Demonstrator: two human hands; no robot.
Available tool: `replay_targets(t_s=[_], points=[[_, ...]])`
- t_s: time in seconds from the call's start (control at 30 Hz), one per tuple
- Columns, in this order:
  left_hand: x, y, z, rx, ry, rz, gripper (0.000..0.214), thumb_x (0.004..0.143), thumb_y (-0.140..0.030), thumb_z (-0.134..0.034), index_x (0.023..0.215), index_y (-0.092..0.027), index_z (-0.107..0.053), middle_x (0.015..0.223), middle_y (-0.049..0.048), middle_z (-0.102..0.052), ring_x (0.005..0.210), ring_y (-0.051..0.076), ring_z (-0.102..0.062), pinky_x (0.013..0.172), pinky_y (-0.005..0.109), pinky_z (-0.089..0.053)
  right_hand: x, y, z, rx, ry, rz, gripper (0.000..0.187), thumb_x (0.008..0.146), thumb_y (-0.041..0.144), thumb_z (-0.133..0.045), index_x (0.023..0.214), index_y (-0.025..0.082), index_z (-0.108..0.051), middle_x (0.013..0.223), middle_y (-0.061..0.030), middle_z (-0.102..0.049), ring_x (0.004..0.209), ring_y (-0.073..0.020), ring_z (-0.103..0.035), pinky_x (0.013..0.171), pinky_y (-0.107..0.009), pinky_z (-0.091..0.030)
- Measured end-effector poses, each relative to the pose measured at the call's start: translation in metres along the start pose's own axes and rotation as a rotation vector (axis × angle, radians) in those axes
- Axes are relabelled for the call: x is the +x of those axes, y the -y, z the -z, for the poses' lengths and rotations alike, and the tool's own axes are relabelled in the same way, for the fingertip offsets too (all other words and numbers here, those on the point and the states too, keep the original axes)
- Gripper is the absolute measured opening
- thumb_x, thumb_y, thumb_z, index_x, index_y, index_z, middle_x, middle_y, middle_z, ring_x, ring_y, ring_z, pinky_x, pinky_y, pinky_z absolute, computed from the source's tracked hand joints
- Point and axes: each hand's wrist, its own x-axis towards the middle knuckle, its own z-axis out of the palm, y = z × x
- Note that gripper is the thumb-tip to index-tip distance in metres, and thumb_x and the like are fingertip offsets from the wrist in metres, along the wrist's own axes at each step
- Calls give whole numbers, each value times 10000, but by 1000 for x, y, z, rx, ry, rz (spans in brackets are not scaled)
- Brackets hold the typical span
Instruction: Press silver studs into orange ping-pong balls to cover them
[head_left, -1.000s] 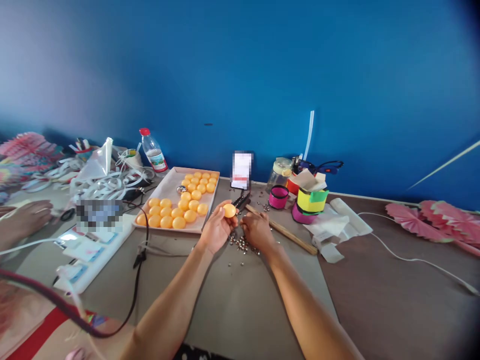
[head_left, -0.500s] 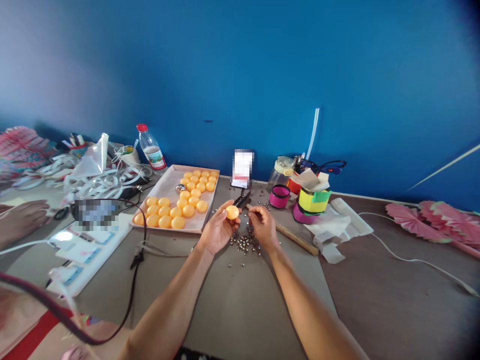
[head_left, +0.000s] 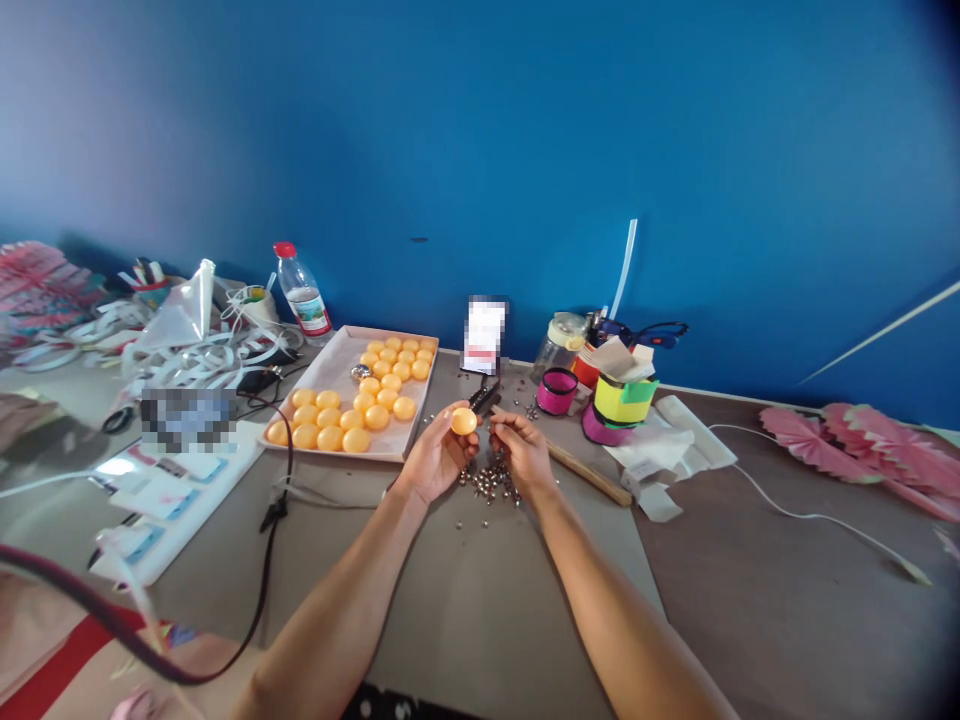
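An orange ball [head_left: 463, 421], about the size of a table tennis ball, is held in the fingers of my left hand [head_left: 433, 460]. Close on its right, my right hand [head_left: 523, 455] is closed with thumb and fingertips pinched; whatever is in the pinch is too small to make out. Beneath and between both hands lies a pile of small shiny metal pieces [head_left: 491, 482], round like little bells or beads. Behind the hands sits a dark tool [head_left: 485, 393], partly hidden. To the left, a shallow tray [head_left: 330, 362] holds many more orange balls [head_left: 353, 440] and one silver ball [head_left: 361, 373].
A wooden stick [head_left: 592, 474] lies right of my right hand. Farther back are a phone [head_left: 484, 335], a glass jar [head_left: 561, 345], a pink band [head_left: 557, 392] and a yellow band [head_left: 624, 400]. A bottle [head_left: 304, 295], a power strip [head_left: 180, 500] and cables are on the left.
The orange ball has turned slightly in my left hand, and my right fingertips have shifted a little. At the far left, another person's hand has moved and is now blurred.
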Motion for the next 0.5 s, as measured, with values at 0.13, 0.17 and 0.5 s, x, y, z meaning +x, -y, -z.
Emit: replay_targets(t_s=[0.13,0.17,0.5], points=[[0,1,1,36,8,-15,346,783,-260,-679,1099,-174,-571,888,51,-656,645,112,-599,599,230,-490,-1,1,0,46,5,-33,176,612,305,-710,745,209,-645,574,47,-575,503,-101,-459,529,-249,-328],[0,2,1,38,7,-13,339,785,-265,-677,1092,-171,-570,885,54,-657,643,112,-598,598,230,-489,-1,1,-1,50,5,-39,185,608,307,-714,748,209,-643,573,49,-574,503,-101,-459,528,-249,-329],[1,1,3,19,34,-15,401,745,-240,-707,1121,-177,-585,904,50,-650,663,118,-602,623,242,-487,-3,5,-2,13,39,-20,221,611,360,-717,745,212,-622,582,45,-569,512,-105,-462,524,-254,-356]])
